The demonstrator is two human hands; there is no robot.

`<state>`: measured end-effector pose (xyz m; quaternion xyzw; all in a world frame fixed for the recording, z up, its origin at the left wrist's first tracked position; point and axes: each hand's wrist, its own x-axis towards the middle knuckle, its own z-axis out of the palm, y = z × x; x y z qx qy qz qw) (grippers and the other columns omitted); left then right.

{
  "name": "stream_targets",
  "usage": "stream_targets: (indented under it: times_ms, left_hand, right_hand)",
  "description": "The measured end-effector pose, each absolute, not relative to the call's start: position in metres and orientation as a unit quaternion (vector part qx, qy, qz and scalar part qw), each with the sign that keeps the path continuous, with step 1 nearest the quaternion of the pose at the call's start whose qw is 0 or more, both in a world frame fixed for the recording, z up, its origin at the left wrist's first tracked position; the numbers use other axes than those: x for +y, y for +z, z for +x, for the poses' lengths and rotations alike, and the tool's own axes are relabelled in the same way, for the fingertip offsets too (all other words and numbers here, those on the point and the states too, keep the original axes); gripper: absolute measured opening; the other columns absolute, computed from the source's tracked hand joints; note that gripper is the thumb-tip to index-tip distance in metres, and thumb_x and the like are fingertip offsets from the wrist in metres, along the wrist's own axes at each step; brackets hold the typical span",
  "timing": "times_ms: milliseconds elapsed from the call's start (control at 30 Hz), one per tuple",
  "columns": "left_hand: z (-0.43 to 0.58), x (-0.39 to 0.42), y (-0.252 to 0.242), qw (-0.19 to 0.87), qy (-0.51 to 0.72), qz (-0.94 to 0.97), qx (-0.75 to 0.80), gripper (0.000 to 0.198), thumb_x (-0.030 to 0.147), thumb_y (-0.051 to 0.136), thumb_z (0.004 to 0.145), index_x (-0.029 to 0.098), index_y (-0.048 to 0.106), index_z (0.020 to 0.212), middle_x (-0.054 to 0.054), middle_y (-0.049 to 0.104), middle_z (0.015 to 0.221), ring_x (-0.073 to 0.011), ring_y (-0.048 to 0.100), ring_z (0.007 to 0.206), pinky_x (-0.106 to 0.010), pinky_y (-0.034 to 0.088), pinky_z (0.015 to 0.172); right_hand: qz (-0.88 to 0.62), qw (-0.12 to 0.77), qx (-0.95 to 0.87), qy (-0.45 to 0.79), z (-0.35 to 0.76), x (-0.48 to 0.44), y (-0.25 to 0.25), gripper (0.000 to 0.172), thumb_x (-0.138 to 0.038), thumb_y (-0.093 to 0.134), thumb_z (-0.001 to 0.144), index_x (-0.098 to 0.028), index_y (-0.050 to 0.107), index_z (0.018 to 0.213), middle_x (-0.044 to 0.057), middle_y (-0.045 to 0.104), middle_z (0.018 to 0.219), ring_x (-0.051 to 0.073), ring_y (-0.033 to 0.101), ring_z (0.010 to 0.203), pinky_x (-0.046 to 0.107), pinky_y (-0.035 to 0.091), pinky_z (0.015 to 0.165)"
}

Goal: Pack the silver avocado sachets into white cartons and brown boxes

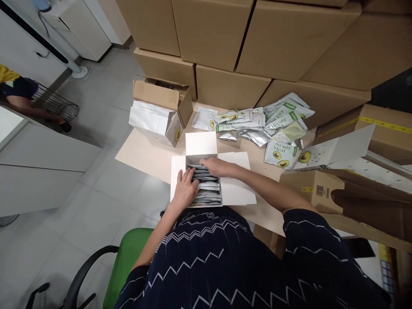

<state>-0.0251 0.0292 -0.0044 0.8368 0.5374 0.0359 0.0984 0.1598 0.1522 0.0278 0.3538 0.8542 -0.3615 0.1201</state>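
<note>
An open white carton (236,189) stands at the table's near edge, its flaps folded outward. Inside it, a row of silver-grey pouches (207,194) is packed on edge. My left hand (186,187) lies over the carton's left side, fingers apart and touching the tops of the pouches. At the far end of the row, my right hand (212,166) reaches in with curled fingers; its fingertips and whatever is between them are hidden. Behind the carton lies a loose heap of avocado-printed pouches (281,154), several marked "Super Meal".
Large brown cardboard boxes (212,32) are stacked behind the table (141,148). An open carton (154,122) stands back left, and more cartons (322,191) are on the right. A green chair (128,253) is at lower left. Another person's arm (35,109) shows at far left.
</note>
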Motion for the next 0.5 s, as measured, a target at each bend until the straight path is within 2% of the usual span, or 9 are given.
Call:
stream_targets:
  times_ms: [100,200,400,500]
  left_hand:
    - [-0.024,0.03,-0.004,0.103,0.037,0.834,0.541,0.02,0.019,0.066,0.081,0.015,0.069,0.1,-0.023,0.046,0.15,-0.0402,0.041,0.141,-0.066,0.027,0.118]
    - [-0.024,0.029,-0.004,0.105,0.037,0.831,0.545,0.022,0.019,0.066,0.082,0.015,0.069,0.103,-0.023,0.045,0.15,-0.0396,0.041,0.141,-0.066,0.027,0.118]
    - [-0.024,0.028,-0.005,0.098,0.057,0.83,0.546,0.018,0.018,0.065,0.081,0.016,0.067,0.099,-0.02,0.036,0.158,-0.0411,0.027,0.15,-0.066,0.028,0.118]
    - [-0.024,0.028,-0.006,0.094,0.055,0.835,0.539,0.017,0.018,0.065,0.082,0.015,0.066,0.099,-0.021,0.027,0.163,-0.0418,0.025,0.151,-0.067,0.027,0.118]
  right_hand:
    - [0.334,0.184,0.855,-0.351,0.149,0.16,0.022,0.037,-0.009,0.048,0.089,-0.013,0.06,0.124,0.019,0.071,0.112,0.028,0.066,0.092,0.034,0.044,0.07]
    - [0.303,0.218,0.857,-0.354,0.138,0.169,0.014,0.045,-0.01,0.051,0.087,-0.016,0.06,0.131,0.017,0.069,0.12,0.029,0.066,0.1,0.034,0.045,0.074]
    - [0.254,0.227,0.861,-0.378,0.13,0.183,0.01,0.043,-0.007,0.049,0.085,-0.016,0.069,0.123,0.015,0.07,0.121,0.025,0.066,0.101,0.033,0.047,0.082]
    - [0.264,0.215,0.855,-0.392,0.131,0.184,0.007,0.042,-0.005,0.05,0.084,-0.016,0.07,0.119,0.014,0.071,0.12,0.024,0.066,0.1,0.033,0.047,0.083]
